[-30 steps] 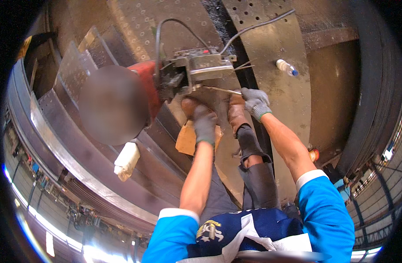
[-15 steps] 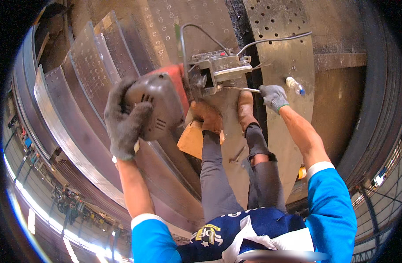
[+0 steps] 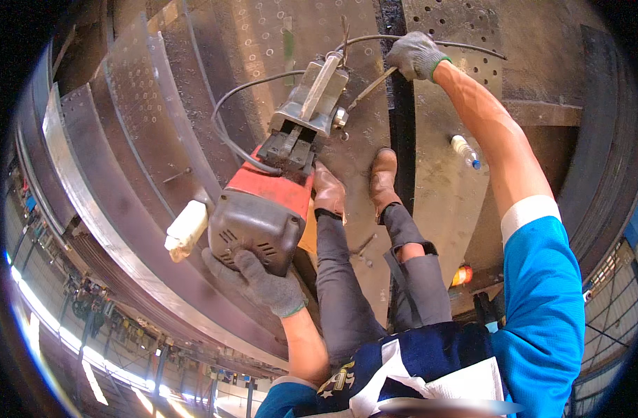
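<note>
A corded power tool [image 3: 270, 191], with a red body, a black vented motor housing and a grey metal frame, is tilted on a slant over the steel plates. Against the near end of its black housing, my gloved left hand [image 3: 263, 284] is closed around the lower edge, thumb on top. My gloved right hand [image 3: 418, 57], farther out to the right, is wrapped round the end of a thin metal rod [image 3: 372, 90] that reaches to the tool's frame. A pale, wrapped grip [image 3: 187, 230] sticks out from the housing's left side. The tool's underside is hidden.
A black cable [image 3: 221, 115] loops from the tool. Beyond my boots [image 3: 384, 171] lie perforated steel plates [image 3: 441, 28], and long curved steel sections [image 3: 89, 174] stand to the left. A plastic bottle [image 3: 465, 151] lies on the right plate; a yellow-orange object [image 3: 462, 275] is nearer.
The tool has turned: its motor end swung nearer to me and its metal frame points farther away. My left hand moved nearer and rightward; my right hand moved farther away with the rod.
</note>
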A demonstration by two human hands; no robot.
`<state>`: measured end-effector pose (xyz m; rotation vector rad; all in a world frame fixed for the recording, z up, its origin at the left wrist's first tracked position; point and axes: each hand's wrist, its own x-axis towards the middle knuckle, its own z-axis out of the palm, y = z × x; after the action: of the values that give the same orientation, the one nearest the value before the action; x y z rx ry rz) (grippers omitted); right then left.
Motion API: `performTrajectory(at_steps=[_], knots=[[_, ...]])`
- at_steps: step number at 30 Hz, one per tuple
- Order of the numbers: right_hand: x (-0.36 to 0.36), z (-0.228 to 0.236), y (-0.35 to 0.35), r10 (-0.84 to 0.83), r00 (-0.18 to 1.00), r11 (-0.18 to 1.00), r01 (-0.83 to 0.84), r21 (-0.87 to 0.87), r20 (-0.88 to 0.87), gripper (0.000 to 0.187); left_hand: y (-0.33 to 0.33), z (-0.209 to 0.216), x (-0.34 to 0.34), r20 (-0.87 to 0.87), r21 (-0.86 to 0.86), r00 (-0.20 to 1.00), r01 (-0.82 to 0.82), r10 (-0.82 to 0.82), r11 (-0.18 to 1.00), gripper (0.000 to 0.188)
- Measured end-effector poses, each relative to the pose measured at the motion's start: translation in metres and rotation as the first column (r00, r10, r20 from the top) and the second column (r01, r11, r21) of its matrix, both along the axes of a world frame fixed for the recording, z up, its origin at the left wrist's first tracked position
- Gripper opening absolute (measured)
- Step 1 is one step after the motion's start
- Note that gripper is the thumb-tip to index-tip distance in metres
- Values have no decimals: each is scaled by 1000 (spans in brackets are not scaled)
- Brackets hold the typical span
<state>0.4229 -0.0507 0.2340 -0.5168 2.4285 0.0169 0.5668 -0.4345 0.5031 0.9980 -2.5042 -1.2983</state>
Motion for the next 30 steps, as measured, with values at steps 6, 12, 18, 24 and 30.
performTrajectory(at_steps=[6,12,18,24,30], knots=[[30,-3,-2,-96,990,995,94,25,104,18,-31,-9,-15,-24,-58,988,153,-154,987,83],[124,14,-46,-351,904,913,388,-123,243,20,-81,-6,-93,-103,160,913,408,-396,899,94],[216,22,-129,-458,830,823,531,-200,320,23,-125,-4,-132,-84,214,788,613,-610,761,96],[199,15,-119,-445,846,852,501,-150,294,24,-126,-5,-110,-123,139,834,552,-539,822,97],[140,23,-86,-297,915,937,334,-103,273,23,-122,-7,-76,-107,165,935,351,-337,922,96]])
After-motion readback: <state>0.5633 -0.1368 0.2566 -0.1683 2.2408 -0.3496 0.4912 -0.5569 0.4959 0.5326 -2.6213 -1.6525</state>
